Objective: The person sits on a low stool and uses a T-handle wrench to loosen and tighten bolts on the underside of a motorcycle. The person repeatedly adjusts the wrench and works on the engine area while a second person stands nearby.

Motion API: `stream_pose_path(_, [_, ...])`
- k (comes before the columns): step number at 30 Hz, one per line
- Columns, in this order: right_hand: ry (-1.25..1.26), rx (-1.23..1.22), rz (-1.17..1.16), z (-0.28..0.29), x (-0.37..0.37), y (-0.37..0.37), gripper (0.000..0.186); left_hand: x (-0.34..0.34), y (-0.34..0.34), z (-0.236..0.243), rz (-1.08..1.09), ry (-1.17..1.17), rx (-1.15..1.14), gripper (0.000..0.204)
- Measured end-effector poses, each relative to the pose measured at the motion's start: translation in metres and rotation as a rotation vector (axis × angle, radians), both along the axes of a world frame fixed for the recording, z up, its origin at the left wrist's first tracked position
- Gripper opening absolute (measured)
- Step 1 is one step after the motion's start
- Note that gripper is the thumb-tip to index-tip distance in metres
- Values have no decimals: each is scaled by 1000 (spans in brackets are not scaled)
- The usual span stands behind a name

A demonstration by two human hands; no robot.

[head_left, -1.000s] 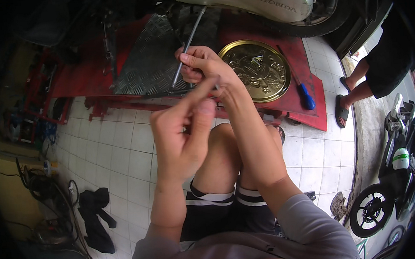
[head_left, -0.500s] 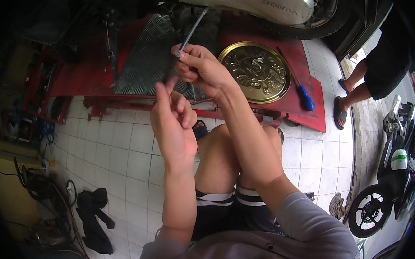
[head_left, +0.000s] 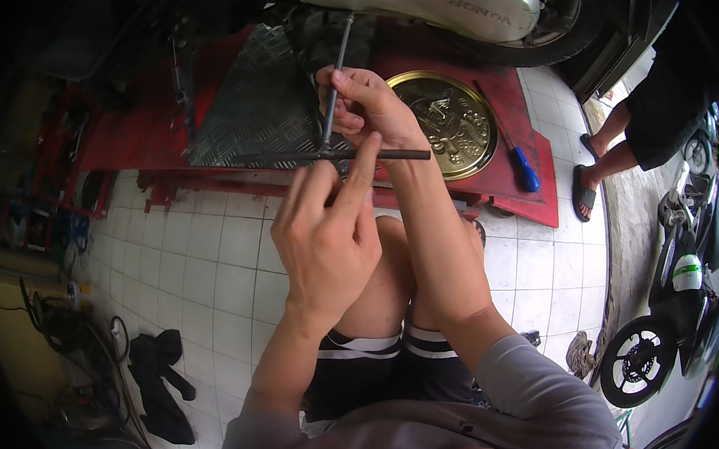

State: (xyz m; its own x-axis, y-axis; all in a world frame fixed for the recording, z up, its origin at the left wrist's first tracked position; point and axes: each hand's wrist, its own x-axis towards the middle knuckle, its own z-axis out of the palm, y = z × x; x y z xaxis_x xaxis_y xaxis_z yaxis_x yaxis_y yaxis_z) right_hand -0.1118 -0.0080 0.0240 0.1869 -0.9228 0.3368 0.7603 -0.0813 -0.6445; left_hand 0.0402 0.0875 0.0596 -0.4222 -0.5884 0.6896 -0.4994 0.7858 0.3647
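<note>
A metal T-handle wrench runs up from its dark crossbar to the underside of the silver scooter housing. My right hand is closed around the shaft, thumb on top. Just below it, my left hand has its fingers bent at the crossbar, the index finger lying across it. An embossed brass-coloured round plate lies to the right, beside a screwdriver with a blue handle.
The red lift platform has a checkered metal plate. Someone in black shorts and sandals stands at the right, above a parked motorbike. Hoses and black cloth are at the lower left, on white floor tiles.
The crossbar has swung into a level position across my right wrist. My left hand has turned back-up and now reaches onto it. My right hand stays on the shaft, slightly higher.
</note>
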Motion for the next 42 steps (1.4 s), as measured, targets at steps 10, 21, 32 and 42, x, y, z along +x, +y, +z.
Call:
stream_pose_path(10, [-93,-2,-9,-1,2,1,25,19,-2,-26,-160,702,789,56])
stream_pose_path(21, [155,38,89,6,8,11,20,17,-40,-3,19,79,-116,58])
stream_pose_path(32, [125,24,141,5,19,13,22,8,4,-23,-292,612,497,36])
stream_pose_path(42, [200,25,32,-1,25,5,25,-1,-21,-17,-382,1376,1197,20])
